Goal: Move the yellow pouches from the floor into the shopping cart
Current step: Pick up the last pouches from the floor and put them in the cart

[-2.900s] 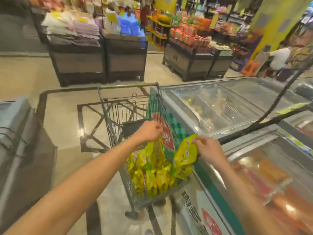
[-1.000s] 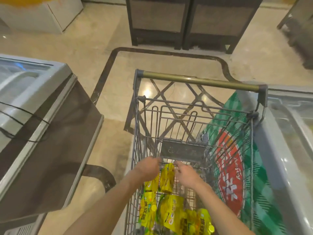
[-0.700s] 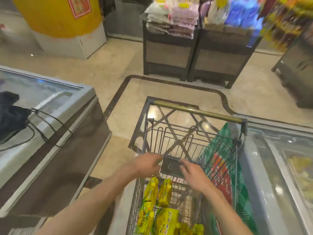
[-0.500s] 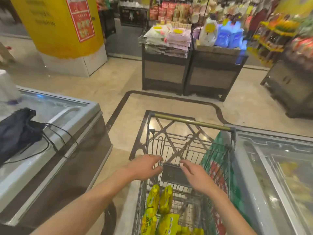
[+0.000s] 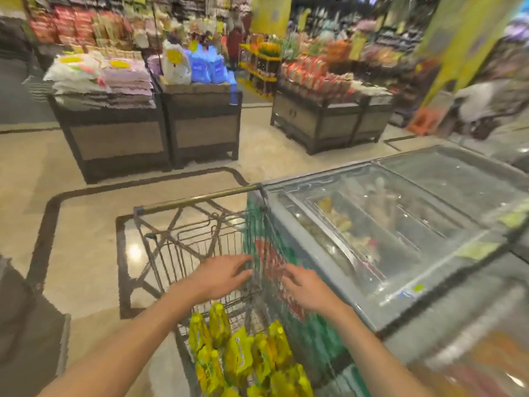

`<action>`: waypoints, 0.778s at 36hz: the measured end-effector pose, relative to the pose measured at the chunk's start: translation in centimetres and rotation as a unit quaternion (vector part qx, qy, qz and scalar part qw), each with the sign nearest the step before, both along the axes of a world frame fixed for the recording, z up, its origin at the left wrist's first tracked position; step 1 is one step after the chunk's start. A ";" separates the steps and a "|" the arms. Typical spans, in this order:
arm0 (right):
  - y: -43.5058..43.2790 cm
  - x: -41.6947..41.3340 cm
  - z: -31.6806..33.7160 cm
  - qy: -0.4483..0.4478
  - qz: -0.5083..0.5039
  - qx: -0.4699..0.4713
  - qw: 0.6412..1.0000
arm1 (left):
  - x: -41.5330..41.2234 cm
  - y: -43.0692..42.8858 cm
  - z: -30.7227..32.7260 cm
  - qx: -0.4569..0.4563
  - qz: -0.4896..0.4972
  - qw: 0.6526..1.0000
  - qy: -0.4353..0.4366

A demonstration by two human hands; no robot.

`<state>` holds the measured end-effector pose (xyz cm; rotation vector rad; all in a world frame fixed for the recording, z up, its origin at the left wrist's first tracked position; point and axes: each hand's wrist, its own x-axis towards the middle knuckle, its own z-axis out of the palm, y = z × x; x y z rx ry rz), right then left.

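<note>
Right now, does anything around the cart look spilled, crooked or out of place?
Nothing stands out. The yellow pouches lie in a loose heap inside the shopping cart, none seen on the floor nearby. The left hand and right hand hover open above the basket, holding nothing. The chest freezer lid looks closed.

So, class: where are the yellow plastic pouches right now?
In the head view, the yellow plastic pouches lie piled in the grey wire shopping cart, bottom centre, below both open hands and left of the glass-topped freezer.
</note>
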<state>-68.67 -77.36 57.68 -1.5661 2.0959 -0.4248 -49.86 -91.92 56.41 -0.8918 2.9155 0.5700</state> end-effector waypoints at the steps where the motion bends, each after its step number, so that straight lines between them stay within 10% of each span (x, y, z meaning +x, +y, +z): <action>1: 1.6 0.1 0.0 0.002 -0.025 -0.002 1.000 | -0.6 0.8 0.1 -0.003 -0.021 1.000 0.000; 15: 25.9 8.2 -0.6 -0.002 -0.345 -0.011 0.939 | -5.7 18.1 1.2 0.011 -0.349 0.936 0.036; 28: 49.6 20.9 -0.3 -0.043 -0.629 -0.033 0.775 | -6.9 41.3 1.0 0.019 -0.604 0.797 0.006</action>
